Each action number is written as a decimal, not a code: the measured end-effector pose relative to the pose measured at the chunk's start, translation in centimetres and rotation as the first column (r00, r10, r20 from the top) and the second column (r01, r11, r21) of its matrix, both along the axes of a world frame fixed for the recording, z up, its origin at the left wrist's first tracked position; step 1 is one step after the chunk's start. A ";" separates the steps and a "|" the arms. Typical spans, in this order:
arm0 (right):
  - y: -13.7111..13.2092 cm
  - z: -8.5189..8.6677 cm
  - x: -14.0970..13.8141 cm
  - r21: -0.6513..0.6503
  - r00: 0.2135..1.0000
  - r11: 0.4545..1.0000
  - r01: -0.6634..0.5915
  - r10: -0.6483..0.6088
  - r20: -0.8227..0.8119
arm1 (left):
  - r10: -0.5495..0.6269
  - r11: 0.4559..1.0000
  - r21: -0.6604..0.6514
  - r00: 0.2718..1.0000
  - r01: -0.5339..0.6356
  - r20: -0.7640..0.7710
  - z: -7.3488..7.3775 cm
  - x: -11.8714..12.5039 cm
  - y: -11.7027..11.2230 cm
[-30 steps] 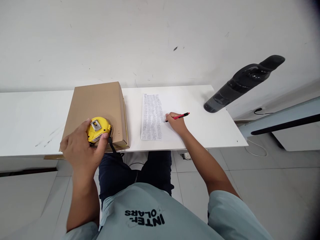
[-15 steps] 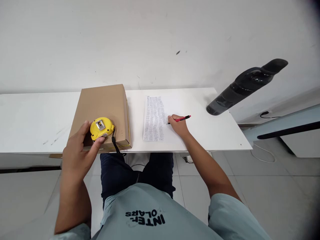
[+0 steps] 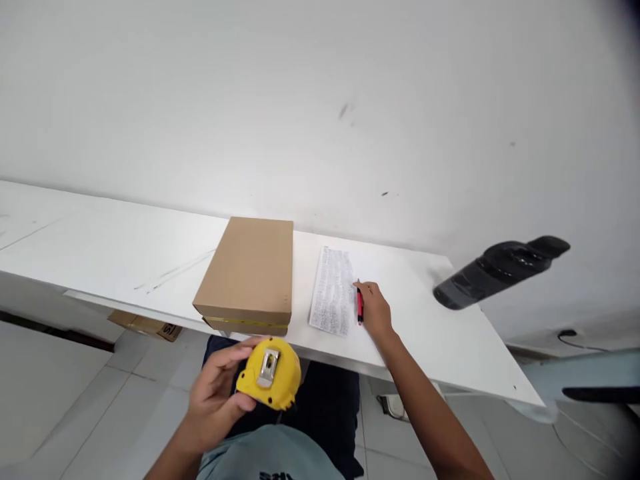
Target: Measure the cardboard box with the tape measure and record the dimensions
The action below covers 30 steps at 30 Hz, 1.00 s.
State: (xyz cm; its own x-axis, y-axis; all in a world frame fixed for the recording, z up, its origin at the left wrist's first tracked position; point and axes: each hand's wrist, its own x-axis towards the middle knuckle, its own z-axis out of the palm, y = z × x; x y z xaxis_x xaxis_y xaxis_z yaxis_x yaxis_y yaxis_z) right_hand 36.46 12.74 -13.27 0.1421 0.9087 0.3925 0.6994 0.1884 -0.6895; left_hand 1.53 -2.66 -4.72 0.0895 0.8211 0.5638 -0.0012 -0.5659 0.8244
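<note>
My left hand (image 3: 217, 393) grips a yellow tape measure (image 3: 277, 377) with a metal clip, raised in front of the table edge and near my lap. The thumb lies below it and the fingers above. On the table, my right hand (image 3: 376, 312) has its fingertips closed at the upper end of a red and black pen (image 3: 360, 308). The pen lies low against the table along the hand's left side. Just left of it is a sheet of paper (image 3: 330, 293) covered in dense small writing or print. A closed cardboard box (image 3: 250, 267) stands left of the paper.
A yellow strip (image 3: 245, 325) runs along the box's front side. A black bottle (image 3: 493, 273) stands at the right end of the white table (image 3: 410, 280). The wall (image 3: 300, 100) rises behind. Another cardboard box (image 3: 145, 325) shows below the table at left.
The tape measure has been lifted off the box toward me in my left hand. My right hand has turned the pen from pointing left to lying along the paper's side. The view has shifted.
</note>
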 end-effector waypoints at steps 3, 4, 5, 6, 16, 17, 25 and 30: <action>0.5 0.4 -0.4 -0.076 0.998 0.997 0.031 -0.027 0.052 | -0.007 0.999 -0.033 0.998 0.009 0.059 -0.8 0.7 -1.0; 0.4 0.8 -0.7 -0.094 0.997 0.995 0.044 -0.038 0.061 | 0.021 1.000 -0.013 0.999 -0.020 0.036 -1.2 0.6 -1.1; 0.1 1.4 -1.2 -0.104 0.996 0.993 0.060 -0.053 0.070 | 0.059 0.998 0.034 0.998 -0.058 -0.014 -1.6 0.4 -1.0; -0.6 2.2 -1.9 -0.109 0.996 0.991 0.074 -0.067 0.063 | 0.103 0.989 0.113 0.991 -0.093 -0.087 -2.0 0.1 -0.9; -14.4 8.8 -15.5 -0.238 0.519 0.610 -0.756 0.336 -0.786 | 0.351 0.802 0.597 0.828 -0.025 -0.438 -2.7 -3.8 1.6; -14.8 8.9 -16.3 -0.245 0.519 0.622 -0.744 0.306 -0.799 | 0.354 0.798 0.602 0.824 -0.021 -0.441 -2.6 -4.3 1.7; -15.2 9.5 -18.3 -0.121 0.449 0.638 -0.760 0.383 -0.807 | 0.398 0.725 0.684 0.764 0.077 -0.508 1.5 -9.0 0.3; -15.2 9.5 -17.6 0.017 0.560 0.824 -0.566 0.400 -0.725 | 0.483 0.730 0.682 0.725 -0.025 -0.491 3.1 -15.3 1.6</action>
